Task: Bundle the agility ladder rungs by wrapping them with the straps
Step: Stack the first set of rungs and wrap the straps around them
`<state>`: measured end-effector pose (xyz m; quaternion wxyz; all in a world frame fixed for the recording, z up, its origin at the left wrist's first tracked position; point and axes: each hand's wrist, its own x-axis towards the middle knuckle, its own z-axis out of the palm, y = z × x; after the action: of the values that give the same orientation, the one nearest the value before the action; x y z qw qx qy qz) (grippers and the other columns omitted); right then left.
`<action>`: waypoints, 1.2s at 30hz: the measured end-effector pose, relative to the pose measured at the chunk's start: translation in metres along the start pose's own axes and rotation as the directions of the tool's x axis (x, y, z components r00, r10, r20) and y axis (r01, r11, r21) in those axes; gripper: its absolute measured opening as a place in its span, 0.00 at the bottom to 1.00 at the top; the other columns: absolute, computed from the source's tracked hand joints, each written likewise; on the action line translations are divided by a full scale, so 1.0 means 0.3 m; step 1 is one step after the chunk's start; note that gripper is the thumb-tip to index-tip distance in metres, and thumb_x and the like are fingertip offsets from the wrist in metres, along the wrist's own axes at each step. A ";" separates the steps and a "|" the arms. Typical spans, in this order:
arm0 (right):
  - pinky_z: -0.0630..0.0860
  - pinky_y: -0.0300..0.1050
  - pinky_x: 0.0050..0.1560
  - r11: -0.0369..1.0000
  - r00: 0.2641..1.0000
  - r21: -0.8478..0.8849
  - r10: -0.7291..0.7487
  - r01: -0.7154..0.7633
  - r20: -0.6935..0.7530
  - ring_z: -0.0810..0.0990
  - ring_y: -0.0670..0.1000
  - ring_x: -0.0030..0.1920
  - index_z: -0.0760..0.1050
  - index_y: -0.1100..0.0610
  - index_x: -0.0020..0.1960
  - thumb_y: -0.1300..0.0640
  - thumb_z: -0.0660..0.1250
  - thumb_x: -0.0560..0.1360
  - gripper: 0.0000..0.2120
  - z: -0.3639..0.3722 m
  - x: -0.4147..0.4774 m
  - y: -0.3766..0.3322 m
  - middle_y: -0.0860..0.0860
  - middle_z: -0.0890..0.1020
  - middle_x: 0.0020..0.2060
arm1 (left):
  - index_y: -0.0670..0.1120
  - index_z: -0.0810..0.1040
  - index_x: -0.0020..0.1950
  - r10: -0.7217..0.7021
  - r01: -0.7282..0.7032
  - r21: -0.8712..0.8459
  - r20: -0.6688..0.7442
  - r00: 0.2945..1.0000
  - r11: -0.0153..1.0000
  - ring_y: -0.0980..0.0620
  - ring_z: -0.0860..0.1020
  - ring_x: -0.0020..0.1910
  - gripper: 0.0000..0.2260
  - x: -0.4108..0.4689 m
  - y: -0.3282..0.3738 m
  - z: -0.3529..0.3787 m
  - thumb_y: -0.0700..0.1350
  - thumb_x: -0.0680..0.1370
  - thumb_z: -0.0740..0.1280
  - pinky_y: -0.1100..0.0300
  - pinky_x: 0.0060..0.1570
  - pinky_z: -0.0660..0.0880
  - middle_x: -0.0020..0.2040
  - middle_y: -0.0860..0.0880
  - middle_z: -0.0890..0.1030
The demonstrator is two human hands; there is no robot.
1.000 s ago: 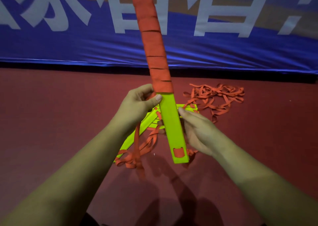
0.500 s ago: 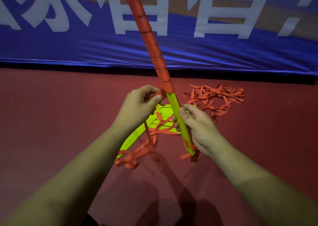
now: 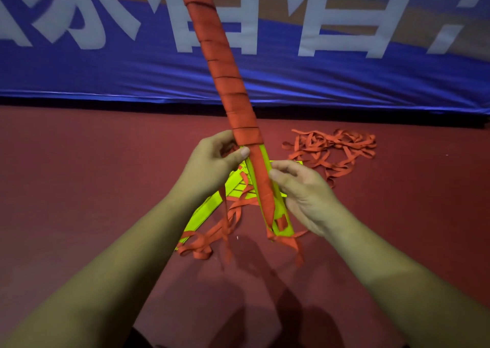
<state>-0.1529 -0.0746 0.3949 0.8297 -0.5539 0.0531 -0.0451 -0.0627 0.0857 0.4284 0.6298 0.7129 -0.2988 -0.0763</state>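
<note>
Left grip (image 3: 218, 163) pinching orange strap (image 3: 225, 207), right grip (image 3: 302, 192) curled round yellow rung bundle (image 3: 278, 201) (tilted upright), forearms converging

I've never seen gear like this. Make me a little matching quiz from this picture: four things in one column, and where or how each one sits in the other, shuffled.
Things
1. wrapped bundle
2. loose strap pile
3. banner
4. spare rungs

Places or states
A. blue with white characters, along the back
B. held tilted between the left hand and the right hand
C. orange tangle on the red floor, far right
D. yellow-green, lying flat on the floor beneath the hands

Pairs: 1-B, 2-C, 3-A, 4-D
</note>
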 end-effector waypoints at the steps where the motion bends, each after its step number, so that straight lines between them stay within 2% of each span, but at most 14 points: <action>1: 0.77 0.45 0.47 0.999 1.000 0.017 0.030 -0.030 0.005 0.79 0.53 0.46 0.74 0.66 0.59 0.55 0.66 0.73 0.19 0.002 -0.002 -0.003 0.59 0.81 0.48 | 0.46 0.78 0.56 -0.017 0.019 -0.066 0.029 0.999 0.998 0.55 0.74 0.42 0.09 -0.001 0.004 -0.003 0.35 0.78 0.66 0.61 0.41 0.71 0.46 0.49 0.81; 4: 0.79 0.55 0.48 0.975 0.972 0.075 0.201 -0.211 0.121 0.81 0.61 0.47 0.73 0.68 0.62 0.49 0.59 0.77 0.24 0.017 -0.016 -0.004 0.67 0.80 0.52 | 0.45 0.78 0.57 -0.026 0.037 -0.184 0.060 0.998 0.982 0.52 0.75 0.45 0.10 0.001 -0.003 -0.012 0.37 0.77 0.66 0.62 0.41 0.71 0.47 0.49 0.82; 7: 0.80 0.52 0.40 0.957 0.942 0.080 0.256 -0.278 0.216 0.83 0.59 0.37 0.72 0.67 0.63 0.48 0.55 0.78 0.24 0.024 -0.033 -0.017 0.64 0.83 0.44 | 0.46 0.78 0.57 -0.024 0.038 -0.207 0.067 0.997 0.978 0.48 0.73 0.46 0.11 0.002 0.002 -0.011 0.40 0.75 0.65 0.60 0.42 0.71 0.47 0.49 0.81; 10: 0.76 0.47 0.35 0.978 0.968 0.055 0.189 -0.201 0.168 0.78 0.56 0.33 0.72 0.66 0.61 0.47 0.56 0.79 0.23 0.019 -0.027 -0.016 0.62 0.81 0.40 | 0.45 0.78 0.55 -0.007 0.014 -0.117 0.057 0.998 0.993 0.57 0.72 0.35 0.07 0.003 0.011 -0.018 0.39 0.78 0.66 0.66 0.33 0.69 0.38 0.57 0.81; 12: 0.75 0.46 0.35 0.987 0.981 0.030 0.152 -0.157 0.117 0.77 0.56 0.33 0.73 0.65 0.59 0.46 0.57 0.79 0.22 0.012 -0.020 -0.012 0.62 0.80 0.40 | 0.46 0.80 0.48 -0.015 0.015 0.016 0.010 1.000 1.000 0.58 0.69 0.29 0.03 0.006 0.011 -0.028 0.39 0.79 0.67 0.65 0.29 0.66 0.33 0.55 0.80; 13: 0.74 0.46 0.35 0.991 0.987 0.016 0.134 -0.137 0.093 0.76 0.56 0.33 0.74 0.65 0.58 0.46 0.57 0.80 0.22 0.008 -0.017 -0.009 0.61 0.80 0.39 | 0.46 0.80 0.45 -0.023 0.024 0.082 -0.015 1.000 0.996 0.57 0.69 0.27 0.04 0.006 0.010 -0.031 0.41 0.79 0.67 0.64 0.28 0.67 0.33 0.53 0.81; 17: 0.75 0.46 0.33 0.998 0.999 -0.050 0.044 -0.043 0.011 0.76 0.55 0.32 0.74 0.64 0.54 0.47 0.55 0.82 0.21 -0.001 -0.009 0.002 0.60 0.80 0.38 | 0.48 0.80 0.45 -0.041 0.056 0.241 -0.067 0.997 0.969 0.57 0.70 0.26 0.04 0.005 0.002 -0.028 0.43 0.79 0.67 0.62 0.30 0.69 0.35 0.50 0.84; 21: 0.75 0.45 0.33 0.985 0.997 -0.173 -0.038 0.025 -0.074 0.76 0.54 0.32 0.76 0.61 0.49 0.48 0.54 0.83 0.19 0.003 -0.002 0.018 0.58 0.80 0.37 | 0.47 0.81 0.48 -0.045 0.060 0.264 -0.063 0.997 0.963 0.60 0.71 0.28 0.03 0.002 0.004 -0.014 0.43 0.79 0.67 0.60 0.34 0.71 0.38 0.51 0.85; 24: 0.73 0.47 0.36 0.963 0.993 -0.263 -0.079 0.054 -0.083 0.76 0.53 0.34 0.77 0.56 0.47 0.48 0.57 0.82 0.15 0.006 -0.003 0.036 0.55 0.81 0.37 | 0.45 0.81 0.49 -0.029 0.051 0.261 -0.088 0.996 0.964 0.62 0.76 0.31 0.11 -0.008 0.004 0.018 0.52 0.76 0.71 0.59 0.36 0.72 0.40 0.50 0.85; 26: 0.70 0.49 0.39 0.947 0.993 -0.315 -0.094 0.065 -0.076 0.75 0.52 0.36 0.76 0.53 0.49 0.49 0.62 0.80 0.09 0.015 -0.007 0.053 0.52 0.81 0.36 | 0.45 0.79 0.45 0.005 0.048 0.354 -0.146 0.989 0.934 0.61 0.74 0.32 0.16 -0.014 -0.004 0.037 0.59 0.73 0.72 0.59 0.36 0.71 0.34 0.51 0.80; 29: 0.69 0.46 0.43 0.916 0.988 -0.390 -0.131 0.092 -0.075 0.74 0.48 0.37 0.73 0.55 0.56 0.54 0.65 0.79 0.08 0.023 -0.013 0.069 0.51 0.80 0.37 | 0.46 0.77 0.40 0.089 0.028 0.463 -0.228 0.970 0.886 0.62 0.69 0.27 0.13 -0.020 -0.003 0.051 0.53 0.74 0.73 0.67 0.30 0.63 0.26 0.55 0.69; 32: 0.73 0.38 0.40 0.950 0.995 -0.304 -0.089 0.069 -0.052 0.77 0.45 0.38 0.71 0.59 0.60 0.64 0.65 0.78 0.12 0.013 -0.011 0.060 0.54 0.79 0.42 | 0.47 0.81 0.45 0.059 0.027 0.437 -0.181 0.982 0.899 0.63 0.70 0.29 0.07 -0.014 -0.008 0.034 0.49 0.75 0.72 0.62 0.33 0.66 0.30 0.55 0.75; 34: 0.76 0.39 0.42 0.982 0.999 -0.189 -0.030 0.027 -0.016 0.80 0.48 0.43 0.71 0.64 0.63 0.66 0.67 0.76 0.17 0.000 -0.007 0.048 0.57 0.80 0.47 | 0.48 0.82 0.48 0.005 0.037 0.331 -0.123 0.992 0.943 0.61 0.75 0.37 0.06 -0.003 -0.015 0.004 0.48 0.74 0.71 0.53 0.42 0.74 0.37 0.51 0.82; 36: 0.78 0.41 0.44 0.990 0.998 -0.139 0.037 -0.030 0.048 0.81 0.50 0.46 0.71 0.67 0.64 0.66 0.69 0.74 0.19 -0.007 -0.005 0.031 0.58 0.81 0.49 | 0.44 0.82 0.52 -0.012 0.021 0.212 -0.041 0.999 0.977 0.56 0.79 0.45 0.07 -0.004 0.001 -0.022 0.43 0.76 0.70 0.51 0.51 0.77 0.46 0.48 0.85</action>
<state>-0.1546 -0.0726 0.3857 0.7909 -0.6102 0.0445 -0.0134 -0.0606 0.0917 0.4298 0.5554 0.7798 -0.2867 -0.0350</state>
